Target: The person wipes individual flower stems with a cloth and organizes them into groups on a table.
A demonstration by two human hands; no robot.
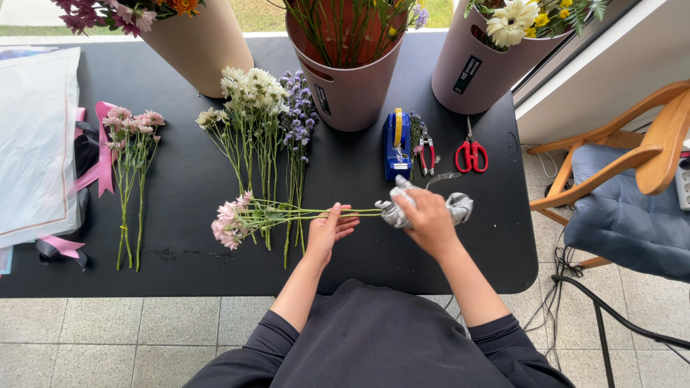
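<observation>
My left hand (329, 228) rests flat on the green stems of a small bunch of pale pink flowers (231, 220) lying sideways on the black table (180, 122). My right hand (428, 219) grips a crumpled grey-and-white wrap (458, 207) bunched around the stem ends. A strip of clear tape (443, 177) trails just above that hand.
Loose pink flowers (133, 129), white flowers (248, 90) and purple flowers (298, 108) lie further back. Three tall flower buckets (352, 93) stand along the far edge. A blue tape dispenser (396, 144), pruners (427, 152) and red scissors (471, 154) lie nearby. Wrapping paper (36, 136) and pink ribbon (103, 154) are left; a wooden chair (632, 165) is right.
</observation>
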